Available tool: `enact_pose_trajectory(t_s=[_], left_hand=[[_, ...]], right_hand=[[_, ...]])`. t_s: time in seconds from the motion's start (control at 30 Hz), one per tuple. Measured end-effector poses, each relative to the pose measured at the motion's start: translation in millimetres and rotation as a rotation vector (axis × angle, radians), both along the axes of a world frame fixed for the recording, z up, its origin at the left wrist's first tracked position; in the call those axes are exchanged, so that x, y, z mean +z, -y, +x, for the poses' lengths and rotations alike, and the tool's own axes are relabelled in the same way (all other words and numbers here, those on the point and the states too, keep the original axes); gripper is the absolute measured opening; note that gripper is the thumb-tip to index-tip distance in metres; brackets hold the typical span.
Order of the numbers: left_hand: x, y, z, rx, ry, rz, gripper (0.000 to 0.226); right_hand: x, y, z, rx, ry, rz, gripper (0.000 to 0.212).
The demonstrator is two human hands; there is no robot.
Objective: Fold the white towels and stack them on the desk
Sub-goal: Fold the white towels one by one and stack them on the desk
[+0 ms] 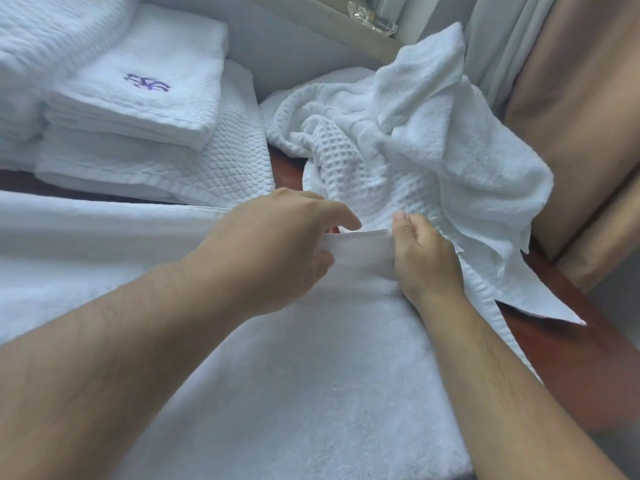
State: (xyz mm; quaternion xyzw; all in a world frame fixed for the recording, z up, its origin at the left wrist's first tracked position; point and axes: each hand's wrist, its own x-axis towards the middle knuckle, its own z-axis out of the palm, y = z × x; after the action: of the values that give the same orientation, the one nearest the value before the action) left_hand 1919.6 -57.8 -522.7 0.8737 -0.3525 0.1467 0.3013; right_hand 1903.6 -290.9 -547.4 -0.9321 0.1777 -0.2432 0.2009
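Towel [311, 375] hem apparently pinched between left grip [277, 251] and right grip [424, 258]

The reddish-brown desk [568, 358] carries 1 spread towel [311, 375], a folded stack [145, 140] and a crumpled heap [433, 140].

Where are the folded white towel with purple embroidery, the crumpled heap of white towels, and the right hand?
folded white towel with purple embroidery [169, 105]: head view, top face.
crumpled heap of white towels [415, 140]: head view, middle.
right hand [426, 261]: head view, back.
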Motion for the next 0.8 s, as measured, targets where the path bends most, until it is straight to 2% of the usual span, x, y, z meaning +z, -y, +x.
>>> enact_pose_trajectory(t_s=[0.13,0.2,0.27,0.37,0.57,0.7,0.8], left_hand=[[4,0,2,-0.01,0.087,0.009,0.041],[2,1,3,-0.025,0.086,0.033,0.041],[-1,2,2,-0.047,0.069,0.039,0.041],[-4,4,-3,-0.049,0.064,0.079,0.043],[-12,8,-23,0.1,0.068,0.379,0.062],[-21,11,-46,0.307,0.068,0.363,0.07],[-29,11,-48,0.316,0.075,0.279,0.067]], right_hand=[[1,4,2,-0.032,0.205,0.27,0.05],[3,7,3,-0.035,0.3,0.45,0.046],[3,11,3,-0.028,0.344,0.53,0.044],[1,12,0,0.02,0.381,0.508,0.038],[2,13,-1,0.064,0.343,0.435,0.018],[6,6,-2,0.08,0.325,0.436,0.027],[7,3,2,0.069,0.269,0.415,0.032]])
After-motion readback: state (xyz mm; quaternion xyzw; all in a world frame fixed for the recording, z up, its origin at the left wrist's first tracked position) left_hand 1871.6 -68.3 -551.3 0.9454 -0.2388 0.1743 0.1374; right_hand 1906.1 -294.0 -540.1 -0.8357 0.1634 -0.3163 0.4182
